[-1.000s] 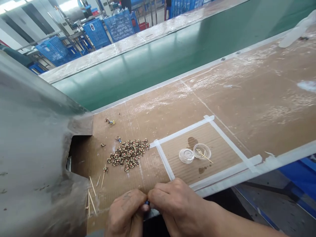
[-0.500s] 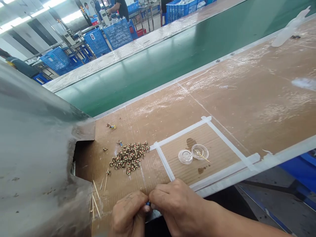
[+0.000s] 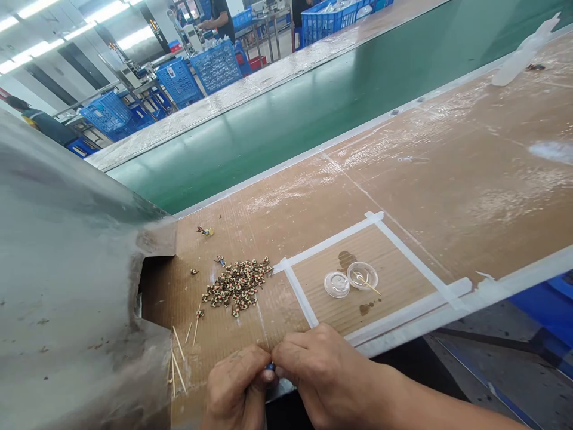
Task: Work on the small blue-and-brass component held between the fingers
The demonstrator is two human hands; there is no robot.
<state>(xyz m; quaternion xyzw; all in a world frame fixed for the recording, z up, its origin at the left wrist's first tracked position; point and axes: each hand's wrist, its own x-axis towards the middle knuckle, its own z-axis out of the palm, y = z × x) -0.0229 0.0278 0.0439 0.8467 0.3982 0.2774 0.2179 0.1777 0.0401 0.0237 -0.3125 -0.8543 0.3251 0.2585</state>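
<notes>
My left hand (image 3: 237, 388) and my right hand (image 3: 313, 373) meet at the near edge of the brown cardboard-covered table (image 3: 447, 179). Both are closed in a pinch on a tiny blue piece (image 3: 269, 367) between their fingertips; most of it is hidden. Just beyond them lies a pile of several small brown, red and white parts (image 3: 237, 285). A few wooden sticks (image 3: 179, 358) lie to the left of my left hand.
Two small clear round dishes (image 3: 351, 279) sit inside a white-taped rectangle (image 3: 298, 292), one holding a stick. A grey metal housing (image 3: 67, 286) fills the left. A green conveyor belt (image 3: 313, 107) runs behind the table. Blue crates (image 3: 179, 80) and people stand far back.
My hands stay pinched together on the small piece. The camera has shifted slightly, so everything sits a little to the right in view.
</notes>
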